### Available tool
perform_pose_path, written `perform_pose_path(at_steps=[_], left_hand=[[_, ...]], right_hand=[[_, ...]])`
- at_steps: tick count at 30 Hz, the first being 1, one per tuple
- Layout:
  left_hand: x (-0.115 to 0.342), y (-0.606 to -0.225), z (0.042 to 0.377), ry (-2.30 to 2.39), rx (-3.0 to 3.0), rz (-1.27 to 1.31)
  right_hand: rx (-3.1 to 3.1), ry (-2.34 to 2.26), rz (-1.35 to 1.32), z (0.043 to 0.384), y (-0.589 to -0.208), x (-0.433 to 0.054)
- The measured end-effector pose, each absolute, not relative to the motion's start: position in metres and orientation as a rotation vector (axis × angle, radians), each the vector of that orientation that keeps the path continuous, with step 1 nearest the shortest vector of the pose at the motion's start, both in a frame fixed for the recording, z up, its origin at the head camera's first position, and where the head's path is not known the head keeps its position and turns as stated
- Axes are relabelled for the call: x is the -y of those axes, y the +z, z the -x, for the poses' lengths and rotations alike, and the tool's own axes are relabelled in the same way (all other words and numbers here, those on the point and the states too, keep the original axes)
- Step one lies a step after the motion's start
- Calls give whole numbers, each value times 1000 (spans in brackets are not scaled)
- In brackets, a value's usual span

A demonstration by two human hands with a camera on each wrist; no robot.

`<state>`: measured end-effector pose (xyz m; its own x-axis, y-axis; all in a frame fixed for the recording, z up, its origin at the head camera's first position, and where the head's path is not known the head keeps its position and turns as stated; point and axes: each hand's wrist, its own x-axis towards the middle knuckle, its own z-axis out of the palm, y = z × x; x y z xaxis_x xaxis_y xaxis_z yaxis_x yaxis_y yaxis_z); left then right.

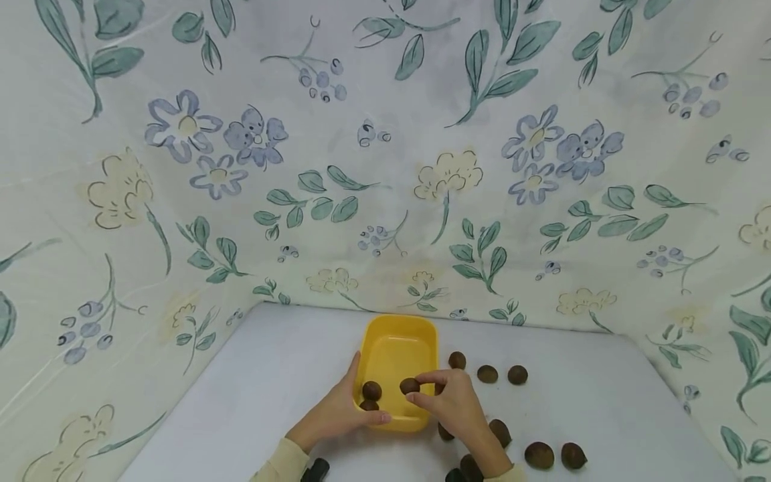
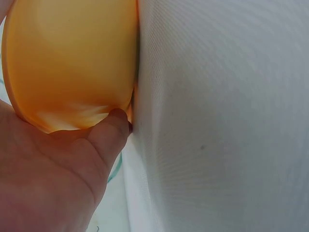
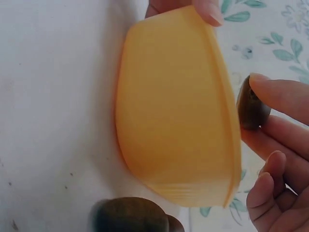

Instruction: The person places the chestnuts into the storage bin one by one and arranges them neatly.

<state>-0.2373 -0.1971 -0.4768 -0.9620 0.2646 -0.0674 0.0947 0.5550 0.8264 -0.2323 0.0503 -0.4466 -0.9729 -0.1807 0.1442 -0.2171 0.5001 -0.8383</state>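
A yellow plastic tray [image 1: 400, 361] stands on the white table, with two brown chestnuts [image 1: 371, 391] inside at its left. My left hand [image 1: 340, 408] grips the tray's near left corner, thumb over the near rim and fingers along the left side. In the left wrist view that hand [image 2: 63, 164] lies against the tray's outer wall [image 2: 72, 58]. Between thumb and fingers my right hand [image 1: 452, 402] pinches a chestnut [image 1: 409, 386] over the right part of the tray. The right wrist view shows this chestnut [image 3: 253, 106] just beyond the rim, apart from the tray floor.
Several loose chestnuts [image 1: 539, 455] lie on the table [image 1: 271, 361] right of the tray, some partly hidden by the right hand and forearm. A floral cloth [image 1: 385, 167] rises behind the table and along its sides. Small dark specks [image 3: 71, 174] dot the tabletop.
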Motion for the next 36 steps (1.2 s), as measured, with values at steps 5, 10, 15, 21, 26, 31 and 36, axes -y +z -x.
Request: perform_pose_path(at_steps=[5,10,15,21,26,31,36], left_hand=[[200,-478,237,1357,-2611,-286],[203,-480,237,1365,-2611,-303],[205,-479,238,1358,-2623,-297],[201,-477,239,1387,-2599,-293],[198,-478,238,1375,-2577,-280],[198,-477,237,1399,-2563,-304],[199,-476,238,1396,-2558,-302]], right_hand=[[2705,1459,-410,233,-450,-42],[2730,1361,-459,234,-452,-34],[2759,1350,-546,237,-452,-27],[2837,1261,-564,241,-453,-20],[2918,1131,-566,244,-456,-15],[2986,1056,-559,245,-453,-12],[3002,983,-590,248,-450,-9]])
